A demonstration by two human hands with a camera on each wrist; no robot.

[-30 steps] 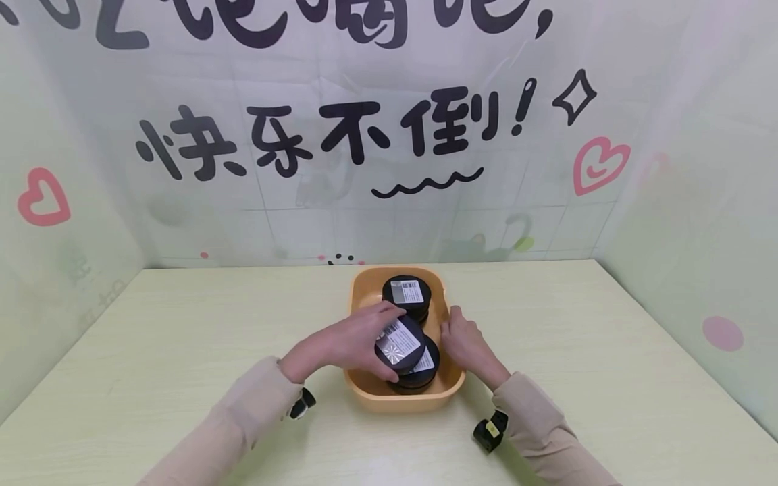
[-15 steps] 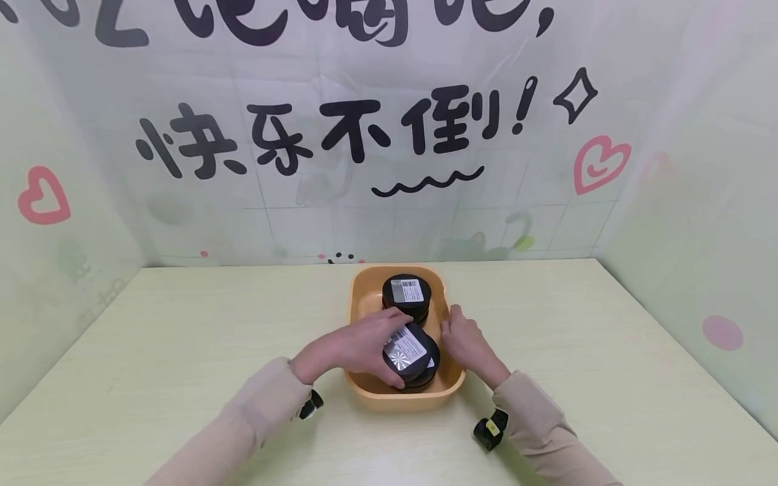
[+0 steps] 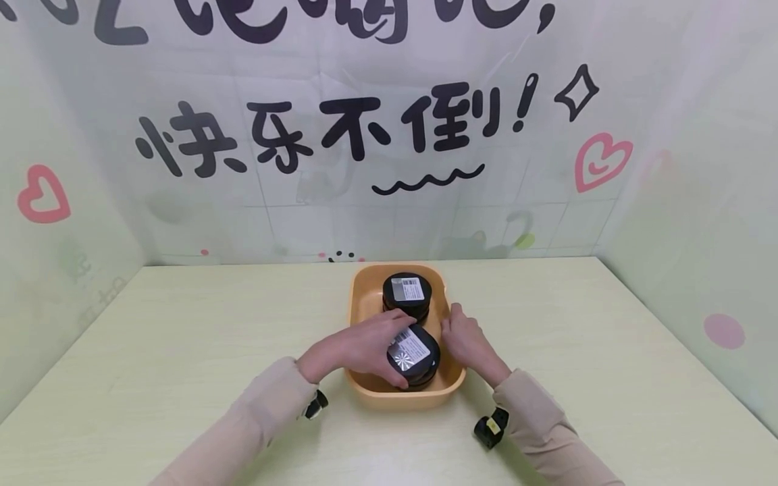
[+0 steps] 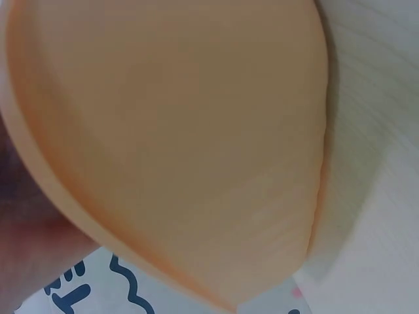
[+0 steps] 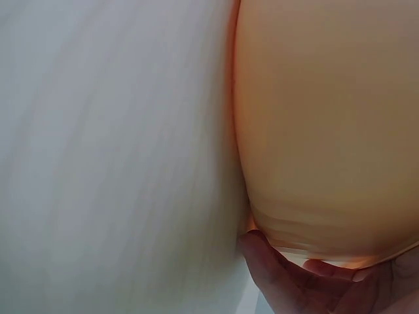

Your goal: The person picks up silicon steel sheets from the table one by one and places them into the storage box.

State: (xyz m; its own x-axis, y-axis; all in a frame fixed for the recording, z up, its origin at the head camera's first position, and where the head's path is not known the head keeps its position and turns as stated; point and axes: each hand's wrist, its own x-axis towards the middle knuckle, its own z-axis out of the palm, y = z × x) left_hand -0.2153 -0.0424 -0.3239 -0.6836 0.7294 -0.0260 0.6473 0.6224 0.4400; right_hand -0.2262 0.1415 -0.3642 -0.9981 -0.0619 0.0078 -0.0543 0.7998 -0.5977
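An orange plastic basket (image 3: 404, 403) stands on the table. At its near end, my left hand (image 3: 369, 345) grips a black round container (image 3: 419, 352) with a white-and-silver label, thumb in front and fingers behind. This container lies on top of another black one, mostly hidden beneath it. Farther back in the basket is a stack of similar black round containers (image 3: 408, 291). My right hand (image 3: 468, 343) holds the basket's right rim with curled fingers. In the right wrist view, the right-hand fingers (image 5: 265, 258) touch the basket wall (image 5: 327, 118). The left wrist view shows mostly the basket's outer wall (image 4: 183, 131).
The pale wooden table (image 3: 231, 310) extends on both sides of the basket. A printed backdrop (image 3: 316, 216) with black characters rises behind it, and side panels flank the table. Small black cameras (image 3: 489, 430) sit under both wrists.
My left hand has moved slightly right and toward me, bringing the held container down onto the one below. The right hand stays at the rim.
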